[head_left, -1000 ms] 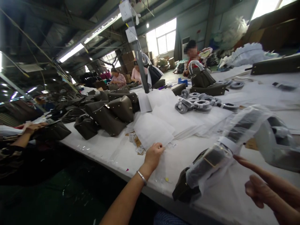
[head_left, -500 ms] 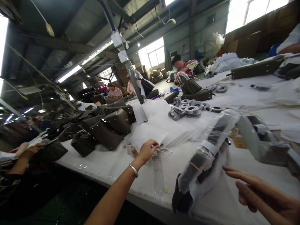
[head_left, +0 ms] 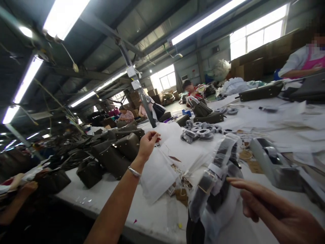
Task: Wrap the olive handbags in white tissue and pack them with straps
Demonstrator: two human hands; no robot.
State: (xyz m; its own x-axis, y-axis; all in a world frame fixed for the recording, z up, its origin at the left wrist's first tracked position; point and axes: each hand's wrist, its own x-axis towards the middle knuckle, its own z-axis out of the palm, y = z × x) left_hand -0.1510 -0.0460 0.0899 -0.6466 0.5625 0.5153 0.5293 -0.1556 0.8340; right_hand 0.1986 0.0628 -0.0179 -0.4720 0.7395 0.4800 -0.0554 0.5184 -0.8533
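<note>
Left hand (head_left: 149, 144) pinches, any catch unclear; right hand (head_left: 275, 206), half-open and empty, hovers beside the dark-olive leather-look bag (head_left: 195, 230) with clear-plastic-wrapped strap (head_left: 202, 188). That's right at the white table's (head_left: 111, 191) near edge: a careless nudge could topple it.

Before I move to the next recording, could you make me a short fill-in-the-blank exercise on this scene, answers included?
1. A silver metal bracelet circles the person's ____ wrist.
2. In the picture, the grey plastic tape dispenser stands to the ____ of the plastic-wrapped dark strap.
3. The cloth apron at the picture's right edge is coloured ____.

Missing words: left; right; pink.
</note>
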